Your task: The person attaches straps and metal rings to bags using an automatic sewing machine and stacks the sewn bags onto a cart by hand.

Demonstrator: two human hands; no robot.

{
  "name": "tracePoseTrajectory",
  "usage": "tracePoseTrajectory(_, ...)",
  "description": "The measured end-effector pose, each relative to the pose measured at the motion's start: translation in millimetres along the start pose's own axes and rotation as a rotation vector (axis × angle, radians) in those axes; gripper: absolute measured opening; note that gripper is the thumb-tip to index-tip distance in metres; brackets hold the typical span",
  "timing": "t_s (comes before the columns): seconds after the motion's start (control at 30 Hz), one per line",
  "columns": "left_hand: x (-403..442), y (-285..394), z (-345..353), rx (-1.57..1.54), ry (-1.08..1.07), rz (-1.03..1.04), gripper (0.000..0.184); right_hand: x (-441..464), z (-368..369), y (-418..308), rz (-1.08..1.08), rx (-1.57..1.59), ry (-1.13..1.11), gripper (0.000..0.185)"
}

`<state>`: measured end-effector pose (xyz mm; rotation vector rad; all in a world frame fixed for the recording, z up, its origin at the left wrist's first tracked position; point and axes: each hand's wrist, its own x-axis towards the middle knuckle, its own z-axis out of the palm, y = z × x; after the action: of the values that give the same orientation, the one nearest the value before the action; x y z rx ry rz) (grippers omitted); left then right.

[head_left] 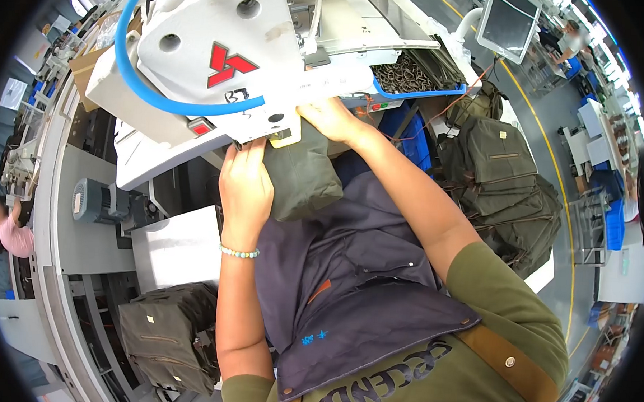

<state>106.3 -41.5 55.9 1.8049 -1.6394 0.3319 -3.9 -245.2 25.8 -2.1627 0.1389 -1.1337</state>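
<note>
A dark green fabric bag [301, 174] hangs at the front of the sewing machine [187, 77], its upper edge under the machine head. My left hand [245, 181], with a beaded bracelet on its wrist, holds the bag's left edge; its fingers point up close to the machine head and the thumb is hidden. On the other side, my right hand [329, 120] grips the bag's upper right part, with the fingertips partly out of sight behind the machine. A yellow-framed plate [285, 136] on the machine sits between my hands, just above the fabric.
Stacked dark green bags [503, 157] lie to my right, and more bags [171, 330] are at lower left. A blue-edged tray [417, 78] of small metal parts rests on the machine table. A monitor [509, 19] stands upper right. Other people work in the distance.
</note>
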Motion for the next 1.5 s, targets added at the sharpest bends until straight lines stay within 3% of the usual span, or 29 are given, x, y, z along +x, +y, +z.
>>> tracePoseTrajectory(0.37,-10.6,4.3,-7.2,-0.004,0.008,-0.052,0.035,-9.1,3.1,-13.5,0.197,0.022,-0.141,0.030)
tracePoseTrajectory(0.47,-14.0,10.6,-7.9,-0.043,0.047,-0.046,0.038,-16.4,3.7,-10.9,0.167,-0.025,-0.139,0.029)
tracePoseTrajectory(0.53,-16.8,14.1,-9.9,-0.034,0.029,-0.044,0.036,-19.9,3.4,-15.3,-0.008,-0.105,-0.061,0.023)
tracePoseTrajectory(1.17,-43.3,11.7,-18.5,-0.072,0.071,-0.075,0.032,-33.6,10.3,-37.2,0.012,-0.046,-0.095,0.027)
tracePoseTrajectory(1.27,-37.3,3.7,-15.9,-0.170,0.113,-0.109,0.032,-39.1,6.6,-49.1,0.071,-0.043,0.052,0.023)
tracePoseTrajectory(1.37,-26.2,-3.9,-12.8,-0.407,0.245,-0.412,0.031,-47.8,6.5,-42.9,0.244,-0.014,0.369,0.020)
tracePoseTrajectory(1.4,-25.2,-15.1,-6.5,-0.486,0.227,-0.478,0.033,-50.8,1.8,-43.4,0.243,-0.015,0.368,0.020)
tracePoseTrajectory(1.47,-20.5,-30.7,3.1,-0.541,0.187,-0.541,0.030,-58.3,-10.8,-44.9,0.564,0.217,0.119,0.017)
tracePoseTrajectory(1.5,-16.7,-36.4,2.9,-0.542,0.188,-0.539,0.030,-59.2,-7.5,-40.7,0.538,0.273,0.131,0.013)
